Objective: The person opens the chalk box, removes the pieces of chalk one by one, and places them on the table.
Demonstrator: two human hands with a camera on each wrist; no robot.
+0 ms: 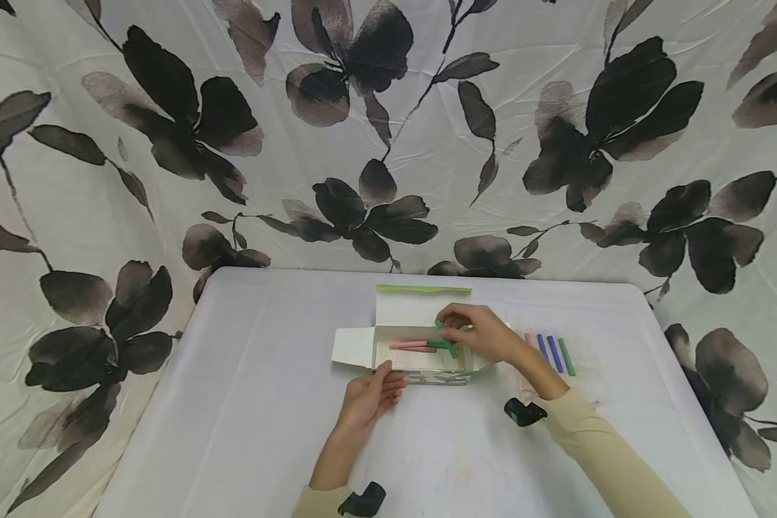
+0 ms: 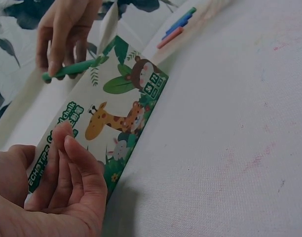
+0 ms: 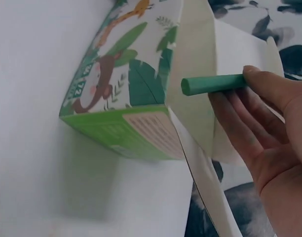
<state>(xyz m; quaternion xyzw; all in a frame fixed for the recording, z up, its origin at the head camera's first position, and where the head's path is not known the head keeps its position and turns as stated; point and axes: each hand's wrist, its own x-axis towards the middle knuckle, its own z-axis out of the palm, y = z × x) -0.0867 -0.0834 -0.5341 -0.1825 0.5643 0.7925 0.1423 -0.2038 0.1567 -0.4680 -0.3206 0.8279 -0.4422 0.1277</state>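
The right hand pinched a green chalk stick over the open chalk box, which sat mid-table. The left hand, fingers relaxed and nearly straight, rested against the box's near side, holding nothing, just below the chalk
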